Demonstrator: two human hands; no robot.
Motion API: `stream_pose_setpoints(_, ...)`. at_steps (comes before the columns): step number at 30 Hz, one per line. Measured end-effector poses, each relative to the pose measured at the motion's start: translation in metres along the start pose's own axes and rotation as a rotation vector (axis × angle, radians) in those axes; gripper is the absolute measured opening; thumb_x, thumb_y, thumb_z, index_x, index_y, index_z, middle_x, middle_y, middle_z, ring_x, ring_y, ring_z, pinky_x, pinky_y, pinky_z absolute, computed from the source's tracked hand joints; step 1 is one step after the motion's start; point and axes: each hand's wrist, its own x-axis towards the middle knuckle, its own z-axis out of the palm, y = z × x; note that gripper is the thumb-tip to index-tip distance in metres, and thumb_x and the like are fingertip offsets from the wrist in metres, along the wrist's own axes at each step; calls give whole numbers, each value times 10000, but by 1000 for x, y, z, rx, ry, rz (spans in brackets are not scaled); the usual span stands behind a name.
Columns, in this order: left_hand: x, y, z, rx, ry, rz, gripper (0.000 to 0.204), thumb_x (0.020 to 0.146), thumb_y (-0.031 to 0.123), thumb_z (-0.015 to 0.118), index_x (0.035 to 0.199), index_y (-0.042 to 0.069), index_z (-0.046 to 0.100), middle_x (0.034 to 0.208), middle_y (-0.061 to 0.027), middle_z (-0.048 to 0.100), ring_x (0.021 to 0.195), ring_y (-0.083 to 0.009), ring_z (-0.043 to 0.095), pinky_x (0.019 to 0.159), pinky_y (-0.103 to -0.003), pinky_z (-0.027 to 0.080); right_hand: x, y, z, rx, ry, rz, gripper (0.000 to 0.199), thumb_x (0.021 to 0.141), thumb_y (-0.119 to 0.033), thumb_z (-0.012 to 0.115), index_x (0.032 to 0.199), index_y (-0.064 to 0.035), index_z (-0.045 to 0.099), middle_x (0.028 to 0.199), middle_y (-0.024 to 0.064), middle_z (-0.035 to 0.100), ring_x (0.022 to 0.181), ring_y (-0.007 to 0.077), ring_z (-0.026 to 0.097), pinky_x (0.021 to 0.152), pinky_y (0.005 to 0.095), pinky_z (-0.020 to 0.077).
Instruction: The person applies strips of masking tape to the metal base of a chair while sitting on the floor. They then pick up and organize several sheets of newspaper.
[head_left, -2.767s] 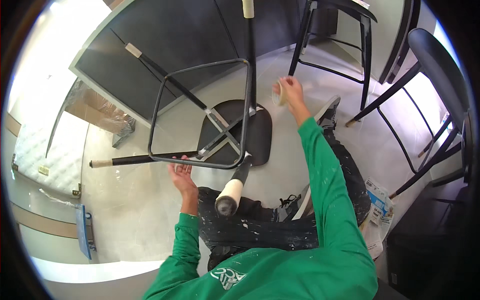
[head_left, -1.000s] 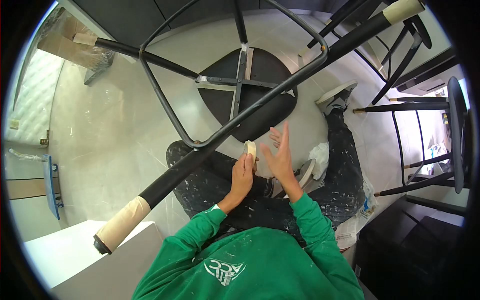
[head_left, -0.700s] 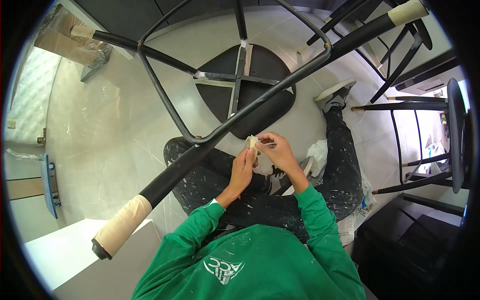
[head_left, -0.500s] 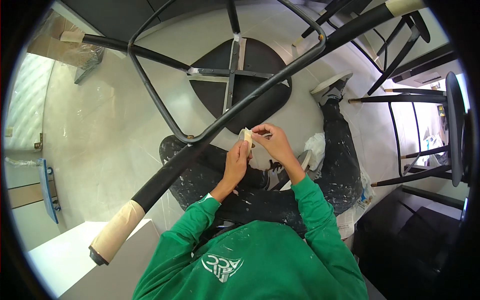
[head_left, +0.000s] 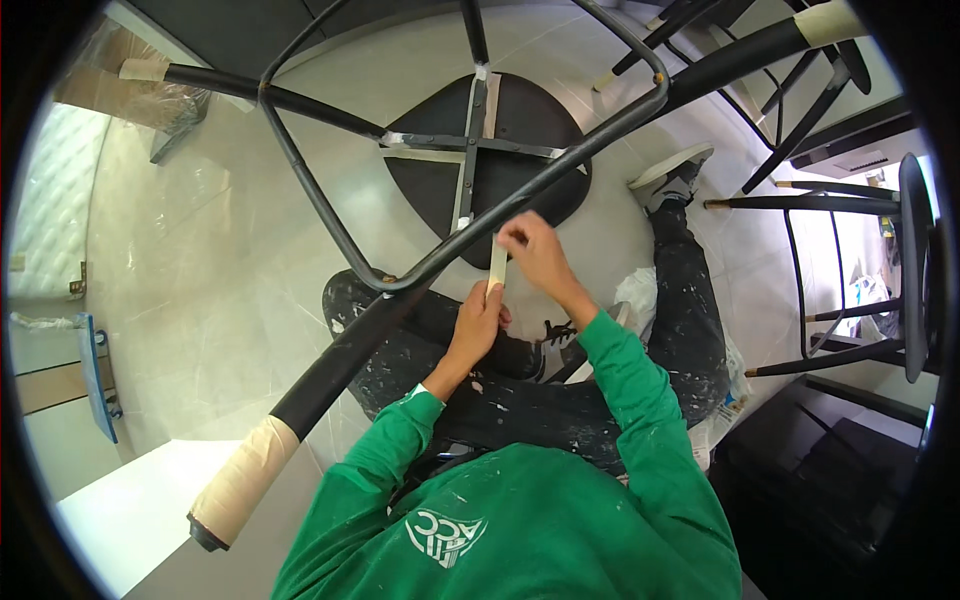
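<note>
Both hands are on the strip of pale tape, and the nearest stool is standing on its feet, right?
No, the stool is upside down: the head view shows its black seat on the floor, legs up. The rest is right.

Bare right hand (head_left: 537,250) risen away from bare left hand (head_left: 477,322); narrow cream strip of masking tape (head_left: 498,264) now drawn straight between them, where earlier they met.

Single head view, left fisheye of the worn pair. Looks steeply down from the wearer's head: green shirt (head_left: 540,530) close at bottom, upturned stool (head_left: 425,190) beyond, another stool (head_left: 913,270) far right. Wide coverage, edges bend, dark rim.
</note>
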Motion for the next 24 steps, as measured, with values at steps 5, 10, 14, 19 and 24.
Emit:
stream_pose_setpoints(5,-1,-11,-18,-180,-29,-330,514,1063,379,521,1359,-37,460,777,-164,697,599,-195,662,567,-307,528,80,52,2,-294,311,-105,84,895,-127,724,917,-53,690,794,61,604,678,146,574,629,305,463)
stream_pose_setpoints(10,38,-11,-28,-269,-197,-418,517,1065,366,487,1412,-13,427,859,-194,726,629,-201,672,591,-315,555,98,95,9,-252,268,-20,142,905,-237,728,925,-98,705,766,57,669,682,183,648,649,325,497)
stream_pose_setpoints(14,57,-24,-61,-486,-226,-621,410,1055,295,422,1373,56,519,1025,-145,739,690,-181,679,668,-318,590,103,72,30,-320,272,-98,154,914,-248,658,939,-104,707,913,111,702,912,357,680,759,451,530)
stream_pose_setpoints(19,68,-8,-55,-457,-115,-671,303,1026,259,509,1208,38,607,933,-135,740,659,-171,671,664,-308,585,107,69,28,-358,369,-118,126,906,-205,658,919,-89,703,905,111,703,849,353,686,737,462,539)
stream_pose_setpoints(24,66,-12,-43,-334,-80,-576,252,1020,297,559,1084,54,582,796,-108,710,602,-185,658,593,-313,562,111,78,31,-300,448,-117,130,906,-207,664,920,-86,710,913,117,711,840,351,690,727,466,545)
